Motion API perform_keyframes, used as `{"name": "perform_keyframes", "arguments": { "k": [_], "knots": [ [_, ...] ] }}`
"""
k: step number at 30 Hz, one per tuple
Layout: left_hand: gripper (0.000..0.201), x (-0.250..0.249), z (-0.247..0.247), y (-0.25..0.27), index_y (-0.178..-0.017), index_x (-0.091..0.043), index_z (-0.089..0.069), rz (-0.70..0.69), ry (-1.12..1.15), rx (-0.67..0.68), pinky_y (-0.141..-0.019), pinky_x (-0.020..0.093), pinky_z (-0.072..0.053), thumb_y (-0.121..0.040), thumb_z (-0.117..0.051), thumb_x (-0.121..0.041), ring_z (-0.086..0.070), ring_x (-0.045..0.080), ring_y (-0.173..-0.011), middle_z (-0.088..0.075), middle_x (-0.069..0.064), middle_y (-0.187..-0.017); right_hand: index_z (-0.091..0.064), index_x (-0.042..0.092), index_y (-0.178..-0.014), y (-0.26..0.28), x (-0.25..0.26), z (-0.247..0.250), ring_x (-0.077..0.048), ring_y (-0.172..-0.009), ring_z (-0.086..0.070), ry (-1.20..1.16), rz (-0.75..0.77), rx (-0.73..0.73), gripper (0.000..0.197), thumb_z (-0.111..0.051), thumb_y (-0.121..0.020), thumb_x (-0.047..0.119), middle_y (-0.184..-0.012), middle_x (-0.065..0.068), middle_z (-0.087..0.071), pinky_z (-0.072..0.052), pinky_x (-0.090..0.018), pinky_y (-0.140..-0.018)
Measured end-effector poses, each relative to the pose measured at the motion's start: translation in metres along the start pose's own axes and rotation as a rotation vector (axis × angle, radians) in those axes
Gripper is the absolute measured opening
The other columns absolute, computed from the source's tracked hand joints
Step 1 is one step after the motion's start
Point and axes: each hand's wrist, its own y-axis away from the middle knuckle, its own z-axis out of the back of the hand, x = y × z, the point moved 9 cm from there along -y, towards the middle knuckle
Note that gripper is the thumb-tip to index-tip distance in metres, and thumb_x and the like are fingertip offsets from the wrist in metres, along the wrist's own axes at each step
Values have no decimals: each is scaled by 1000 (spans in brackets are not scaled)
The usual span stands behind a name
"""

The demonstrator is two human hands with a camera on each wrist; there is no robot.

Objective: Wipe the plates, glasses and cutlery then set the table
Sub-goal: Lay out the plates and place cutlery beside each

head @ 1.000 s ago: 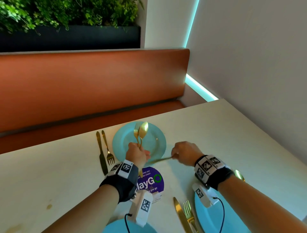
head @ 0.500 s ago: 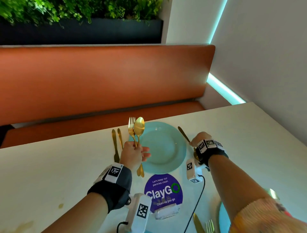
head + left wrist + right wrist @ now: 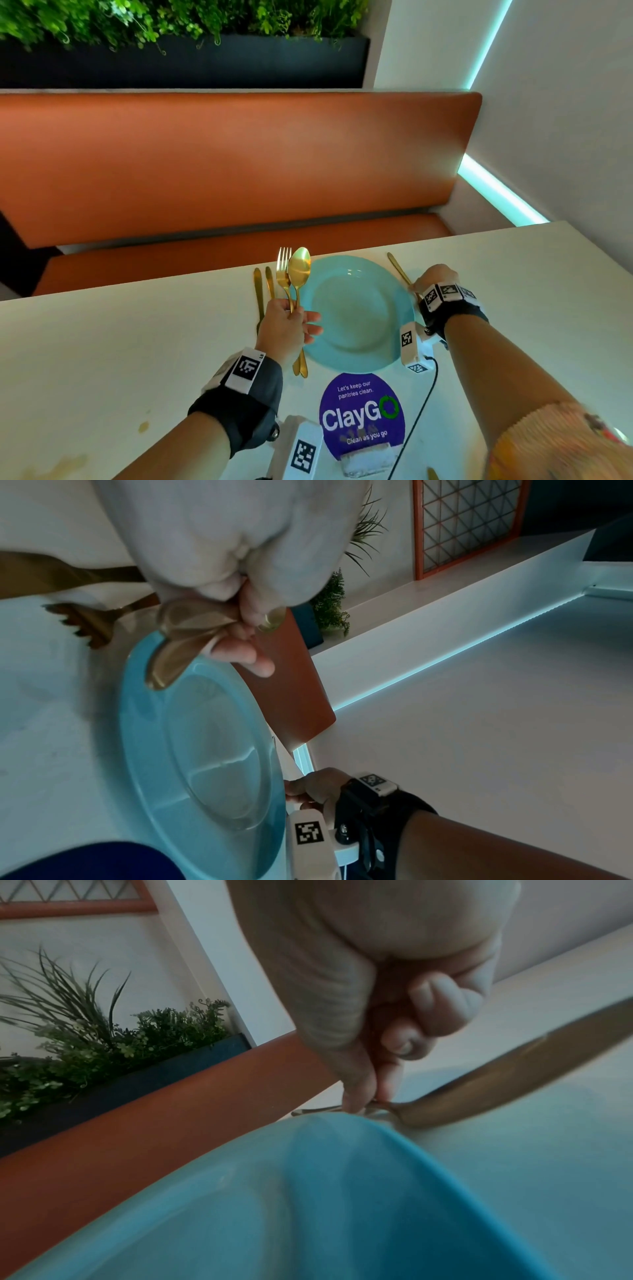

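Fingers of the left hand [image 3: 284, 329] curl round two gold handles; that grip holds a shiny gold metal fork [image 3: 283, 274] and a shiny gold metal spoon [image 3: 299, 270] side by side, standing up, heads above the grip and handle ends sticking out below it; one finger points out straight toward the plate. Just to the right of this grip lies the round light blue plate [image 3: 359, 349], flat on the pale cream surface [image 3: 102, 359]; the spoon bowl sits in front of the plate's left rim in the head view. Just to the left of the grip, two more gold pieces [image 3: 259, 291] lie flat on the surface, side by side; I cannot tell from their thin ends what they are.

On the far side of the plate, the right hand [image 3: 433, 279] is low at the surface; its fingertips [image 3: 356, 1096] pinch the thin gold handle of a gold metal knife [image 3: 507, 1074], and the other fingers are curled in; the knife lies right beside the plate's rim, its handle end [image 3: 397, 265] poking out past the grip, away from the person.

Nearer the person than both grips stands a round purple sign [image 3: 363, 414] with white words; beyond the surface is a long orange bench seat [image 3: 222, 164], with green plants [image 3: 171, 17] above it.
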Motion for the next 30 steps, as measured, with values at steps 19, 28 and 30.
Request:
{"name": "perform_keyframes", "arguments": {
  "k": [19,28,30],
  "knots": [
    [21,-15,7,59,-110,-7,-49,110,157,9,-57,26,-47,-100,-30,-3,-61,16,-62,-63,10,-82,-59,23,-68,123,63,32,-3,-59,-60,-388,269,214,20,-61,-85,33,-77,4,-60,-42,-15,-55],
    [27,-20,37,159,-87,-5,-56,63,155,171,-76,40,-53,-94,-32,6,-59,27,-78,-60,12,-83,-73,11,-96,321,65,-1,0,-57,-51,-549,377,255,17,-62,-87,20,-89,-4,-72,-45,-13,-59],
    [30,-11,51,184,-75,-7,-48,65,114,183,-74,42,-53,-93,-29,6,-55,27,-74,-54,13,-79,-74,13,-89,352,59,-7,0,-48,-49,-627,316,221,14,-62,-87,19,-74,0,-68,-44,-16,-54]
  ]
}}
